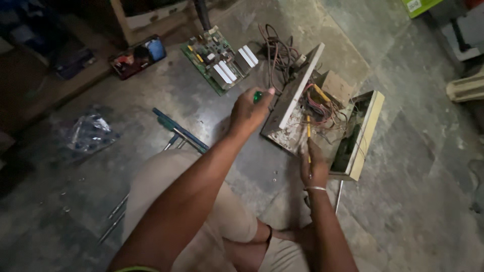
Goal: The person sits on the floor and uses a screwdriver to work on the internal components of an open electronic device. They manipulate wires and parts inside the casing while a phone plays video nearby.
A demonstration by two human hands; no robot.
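Green-handled screwdriver (257,95) in my left hand (248,112), yellow one (308,132) in my right hand (313,168); opened metal casing (297,95) beside them, wiring (322,108) exposed, circuit board (218,59) already out.

I saw a grey stone floor (413,166), stained and dimly lit, brighter toward the far middle. At far left stood a dark wooden shelf (60,75) with a pale frame (126,25) beside it. A green box corner (418,6) showed at far right, and a cream moulded piece (466,89) lay at the right edge. No walls or windows were in view.
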